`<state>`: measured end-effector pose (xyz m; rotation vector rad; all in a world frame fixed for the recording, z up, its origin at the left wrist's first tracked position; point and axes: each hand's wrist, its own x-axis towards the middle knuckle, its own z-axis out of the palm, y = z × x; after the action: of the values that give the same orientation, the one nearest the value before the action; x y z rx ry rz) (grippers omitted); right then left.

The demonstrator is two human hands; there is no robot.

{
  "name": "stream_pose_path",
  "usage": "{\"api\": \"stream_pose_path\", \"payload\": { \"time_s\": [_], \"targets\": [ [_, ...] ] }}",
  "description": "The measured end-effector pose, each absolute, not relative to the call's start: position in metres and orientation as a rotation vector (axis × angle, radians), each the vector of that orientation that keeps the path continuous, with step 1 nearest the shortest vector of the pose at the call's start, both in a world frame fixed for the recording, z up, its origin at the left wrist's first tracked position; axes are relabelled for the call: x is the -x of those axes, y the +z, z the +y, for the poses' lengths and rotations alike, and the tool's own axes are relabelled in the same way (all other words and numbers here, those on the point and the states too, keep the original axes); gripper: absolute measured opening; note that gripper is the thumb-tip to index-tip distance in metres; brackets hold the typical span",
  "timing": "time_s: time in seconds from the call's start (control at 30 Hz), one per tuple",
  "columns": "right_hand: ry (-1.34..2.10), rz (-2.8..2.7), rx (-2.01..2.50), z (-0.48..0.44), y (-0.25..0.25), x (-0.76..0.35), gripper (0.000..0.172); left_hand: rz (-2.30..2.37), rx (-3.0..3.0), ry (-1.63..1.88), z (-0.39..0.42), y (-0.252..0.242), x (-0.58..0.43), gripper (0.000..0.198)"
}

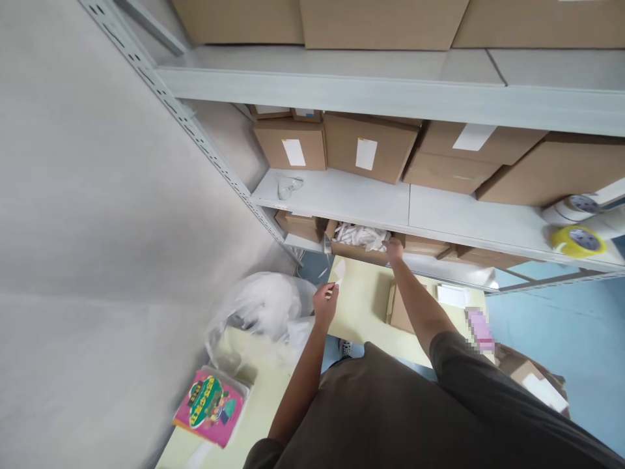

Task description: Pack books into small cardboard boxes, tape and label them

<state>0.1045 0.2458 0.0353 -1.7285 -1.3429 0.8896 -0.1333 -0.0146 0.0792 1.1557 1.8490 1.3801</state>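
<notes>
A colourful book (212, 405) lies on the near side table (263, 391), with a bulging clear plastic bag (268, 296) just beyond it; what the bag holds cannot be made out. The left hand (325, 303) pinches a small white slip (340, 269) between thumb and fingers, above the edge of the middle table (354, 306). On that table a brown box (399, 311) sits partly behind the right forearm, so its inside is hidden; a white stack of paper (453, 296) lies to its right.

Past the table, an open carton (359, 253) stands on the low shelf, filled with a loose heap of white strips (359, 234). The right hand (394, 250) is at this carton's right end, its fingers bent by the strips; whether it grips any, I cannot tell.

On the shelf above (342, 195) are clear glasses (291, 187), closed cartons (366, 146), some with white labels, and a yellow tape roll (581, 241).
</notes>
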Motion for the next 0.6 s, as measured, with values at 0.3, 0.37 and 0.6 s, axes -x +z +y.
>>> {"api": "stream_pose_path", "payload": {
  "time_s": [0.3,0.37,0.6],
  "targets": [
    [1.414,-1.060,1.412,0.085,0.071,-0.140,0.051,1.663,-1.596,1.299,0.031,0.078,0.052,0.026],
    [1.549,-0.994,1.362,0.056,0.082,-0.156,0.056,1.616,-1.755,1.226,0.034,0.079,0.019,0.023],
    [1.471,-0.656,1.376,0.012,0.072,-0.228,0.046,1.576,-1.796,1.069,0.004,0.057,-0.067,0.030]
  ]
}}
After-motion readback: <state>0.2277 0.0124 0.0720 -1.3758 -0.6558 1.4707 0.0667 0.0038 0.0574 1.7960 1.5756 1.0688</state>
